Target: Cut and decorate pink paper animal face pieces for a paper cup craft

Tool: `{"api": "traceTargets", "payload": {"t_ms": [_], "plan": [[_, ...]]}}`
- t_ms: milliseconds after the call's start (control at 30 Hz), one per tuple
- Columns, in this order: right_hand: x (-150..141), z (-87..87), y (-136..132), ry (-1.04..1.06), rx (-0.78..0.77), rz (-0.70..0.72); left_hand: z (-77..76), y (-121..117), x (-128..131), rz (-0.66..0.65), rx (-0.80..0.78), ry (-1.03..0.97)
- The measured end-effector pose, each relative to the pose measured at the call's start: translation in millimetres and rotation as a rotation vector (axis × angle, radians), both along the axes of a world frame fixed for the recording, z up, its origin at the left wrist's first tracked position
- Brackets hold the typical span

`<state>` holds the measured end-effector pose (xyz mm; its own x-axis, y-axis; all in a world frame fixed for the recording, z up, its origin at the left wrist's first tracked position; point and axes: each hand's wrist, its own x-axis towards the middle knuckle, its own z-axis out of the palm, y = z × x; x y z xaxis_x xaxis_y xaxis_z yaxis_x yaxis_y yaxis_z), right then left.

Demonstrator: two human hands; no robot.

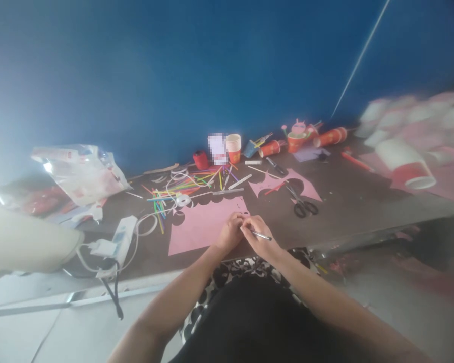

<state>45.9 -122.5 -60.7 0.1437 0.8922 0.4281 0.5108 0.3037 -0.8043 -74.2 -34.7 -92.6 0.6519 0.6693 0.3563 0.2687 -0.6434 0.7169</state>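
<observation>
My right hand (260, 237) grips a slim pen (264, 235), its silver and dark end pointing to the right. My left hand (230, 232) is curled up close against the right fingertips, and whatever is between its fingers is hidden. Both hands are over the right front corner of a pink paper sheet (200, 227), whose far edge has rounded cut-outs and a few small dark marks near its right corner. Black-handled scissors (304, 207) lie to the right of my hands, their blades over a second cut pink sheet (312, 189).
Colored sticks (196, 181) and a white cable (147, 214) lie beyond and left of the sheet. A power strip (124, 237) is at left. Red paper cups (233, 148) stand along the wall; stacked cups (408, 166) fill the right end. A plastic bag (81, 174) rests back left.
</observation>
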Motion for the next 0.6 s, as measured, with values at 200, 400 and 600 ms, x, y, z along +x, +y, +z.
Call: {"api": "traceTargets", "payload": {"t_ms": [200, 400, 600], "plan": [[-12, -8.8, 7, 0.014, 0.007, -0.104, 1.6, 1, -3, 0.048, 0.042, -0.016], [-23, -9.4, 11, -0.005, 0.050, -0.096, -1.1, 1, -7, 0.147, 0.078, -0.029], [-30, -14.7, 15, -0.015, 0.091, -0.117, -7.9, 4, -8, 0.223, 0.084, -0.018]]}}
